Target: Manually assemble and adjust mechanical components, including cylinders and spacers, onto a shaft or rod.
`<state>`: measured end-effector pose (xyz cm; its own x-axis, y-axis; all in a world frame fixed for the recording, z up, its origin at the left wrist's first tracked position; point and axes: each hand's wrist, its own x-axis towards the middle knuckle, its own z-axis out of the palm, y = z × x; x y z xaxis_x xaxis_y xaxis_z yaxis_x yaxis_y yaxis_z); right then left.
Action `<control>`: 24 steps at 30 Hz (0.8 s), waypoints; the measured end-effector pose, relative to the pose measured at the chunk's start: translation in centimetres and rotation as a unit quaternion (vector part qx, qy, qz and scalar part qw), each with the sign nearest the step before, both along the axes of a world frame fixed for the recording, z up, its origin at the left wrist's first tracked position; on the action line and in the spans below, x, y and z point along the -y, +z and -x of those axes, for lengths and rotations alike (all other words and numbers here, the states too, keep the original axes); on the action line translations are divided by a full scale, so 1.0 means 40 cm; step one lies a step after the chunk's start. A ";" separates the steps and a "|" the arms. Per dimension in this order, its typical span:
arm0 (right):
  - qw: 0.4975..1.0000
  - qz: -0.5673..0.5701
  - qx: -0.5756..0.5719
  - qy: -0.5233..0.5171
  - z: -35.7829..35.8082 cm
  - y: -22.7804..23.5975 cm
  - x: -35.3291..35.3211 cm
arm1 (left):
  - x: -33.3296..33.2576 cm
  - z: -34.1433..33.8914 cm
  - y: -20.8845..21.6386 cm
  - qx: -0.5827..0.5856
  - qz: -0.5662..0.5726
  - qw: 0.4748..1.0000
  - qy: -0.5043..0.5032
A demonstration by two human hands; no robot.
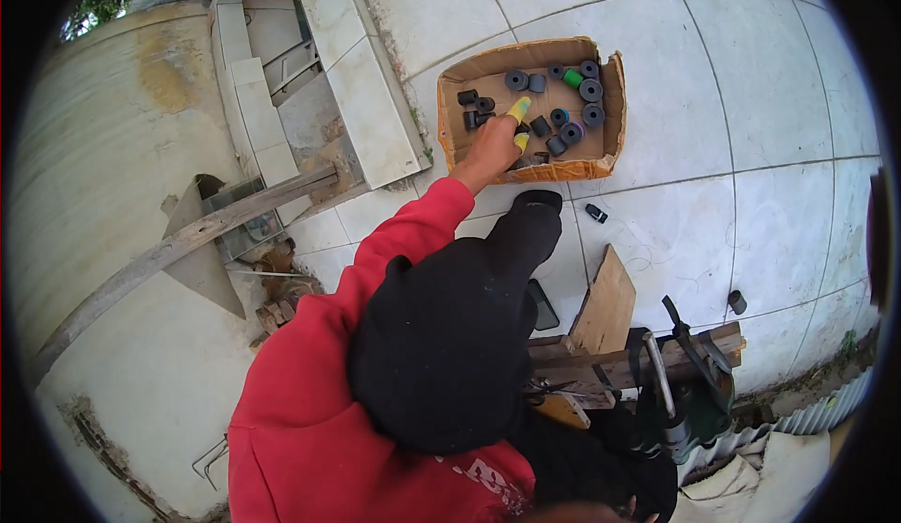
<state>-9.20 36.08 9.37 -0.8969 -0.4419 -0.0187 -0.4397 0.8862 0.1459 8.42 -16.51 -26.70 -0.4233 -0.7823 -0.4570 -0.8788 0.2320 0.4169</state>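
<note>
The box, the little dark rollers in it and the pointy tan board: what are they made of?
The box looks like cardboard: dull brown, with creased, ragged edges. The dark rollers look matte, with little shine, maybe rubber or plastic; I can't tell which. The tan board is probably bare wood: its dull brown face has straight, cut-looking edges.

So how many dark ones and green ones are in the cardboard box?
Dark cylinders: at least 13; the left hand may hide more
Green cylinder: 1
Total in the cardboard box: at least 14
</note>
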 end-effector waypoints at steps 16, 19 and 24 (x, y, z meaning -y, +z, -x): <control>0.992 0.060 -0.098 0.055 0.016 -0.033 0.017 | 0.073 -0.114 -0.148 0.116 0.138 0.984 -0.002; 0.992 0.038 -0.108 0.058 0.012 -0.023 0.024 | 0.048 -0.084 -0.145 0.198 0.127 0.971 -0.040; 0.995 0.014 -0.091 0.045 0.008 -0.010 0.030 | 0.044 -0.118 -0.169 0.137 0.180 0.974 -0.025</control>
